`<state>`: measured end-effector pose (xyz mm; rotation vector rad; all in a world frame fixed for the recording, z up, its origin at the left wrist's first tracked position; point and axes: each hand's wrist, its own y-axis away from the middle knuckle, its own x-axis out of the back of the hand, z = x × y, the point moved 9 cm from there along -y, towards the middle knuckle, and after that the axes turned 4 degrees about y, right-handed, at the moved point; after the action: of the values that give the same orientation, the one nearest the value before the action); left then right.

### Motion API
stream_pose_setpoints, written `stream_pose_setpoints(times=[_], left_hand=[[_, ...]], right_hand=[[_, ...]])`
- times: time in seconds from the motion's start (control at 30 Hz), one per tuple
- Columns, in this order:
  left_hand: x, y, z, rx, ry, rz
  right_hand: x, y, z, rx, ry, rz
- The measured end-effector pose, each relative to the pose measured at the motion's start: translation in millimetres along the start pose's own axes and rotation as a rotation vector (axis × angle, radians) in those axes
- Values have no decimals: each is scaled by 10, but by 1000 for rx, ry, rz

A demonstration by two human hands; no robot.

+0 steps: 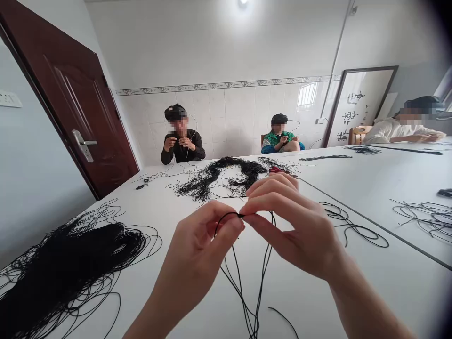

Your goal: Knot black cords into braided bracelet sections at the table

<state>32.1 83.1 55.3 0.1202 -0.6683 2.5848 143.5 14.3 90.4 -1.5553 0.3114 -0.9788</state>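
Both hands meet above the white table (197, 301), pinching a thin black cord (259, 287). My left hand (203, 247) has thumb and forefinger closed on it, and a small loop of cord arches over them. Thumb and forefinger of my right hand (296, 221) press together on the cord right beside the left fingertips. A small dark knot or crossing shows between the two pinches; its exact form is too small to tell. Several strands hang down from the hands toward the table's near edge.
A big heap of black cord (70, 273) lies at left. Beyond the hands are a tangled black bundle (226, 165), scissors (143, 184) and something red (278, 169). Loose cord coils (356, 230) lie at right. Three people sit around the table, their hands raised or on it.
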Motion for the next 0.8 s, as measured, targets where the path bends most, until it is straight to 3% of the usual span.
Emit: stream_pose_setpoints(times=[0.37, 0.5, 0.7, 0.8], left_hand=[[-29, 2, -51, 31, 21, -19], [45, -8, -75, 44, -14, 100], [82, -33, -52, -119, -107, 87], [114, -36, -101, -112, -103, 113]], right_hand=[[-23, -10, 10, -18, 18, 18], [-13, -10, 39, -52, 0, 38], [-20, -9, 43, -60, -27, 67], [-17, -18, 32, -55, -34, 70]])
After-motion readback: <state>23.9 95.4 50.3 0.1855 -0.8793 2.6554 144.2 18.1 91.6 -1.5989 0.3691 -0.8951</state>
